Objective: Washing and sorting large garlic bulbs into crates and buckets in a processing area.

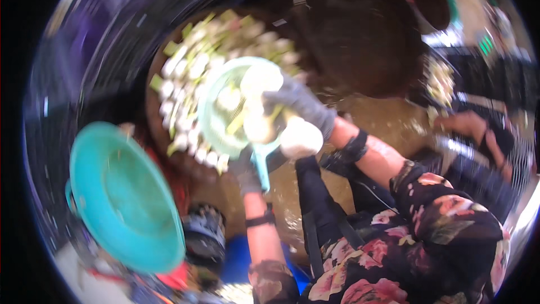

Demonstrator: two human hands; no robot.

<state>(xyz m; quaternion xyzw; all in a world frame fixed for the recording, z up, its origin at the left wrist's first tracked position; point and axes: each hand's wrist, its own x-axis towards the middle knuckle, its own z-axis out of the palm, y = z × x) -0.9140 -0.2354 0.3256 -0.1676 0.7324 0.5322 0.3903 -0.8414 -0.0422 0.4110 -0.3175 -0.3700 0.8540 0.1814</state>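
Observation:
My left hand (247, 173), in a dark grey glove, grips the handle side of a light turquoise plastic strainer (215, 135). My right hand (303, 101), gloved in grey, reaches over the strainer with its fingers around large white bulbs (259, 80). Another white bulb (301, 139) is at the near side of that hand, by the handle. Inside the strainer lie more pale bulbs and a green stalk piece. Beneath and beyond it spreads a wide heap of white bulbs with cut green stems (181, 71) in a round brown container. Motion blur hides where the fingertips touch.
A large turquoise basin (130, 198) stands at the left. Beyond the heap, to the right, is a big dark round vessel (363, 29). Another person's bare arm (464, 124) is at the right, near a container of pale pieces (439, 80). The brown floor (379, 118) looks wet.

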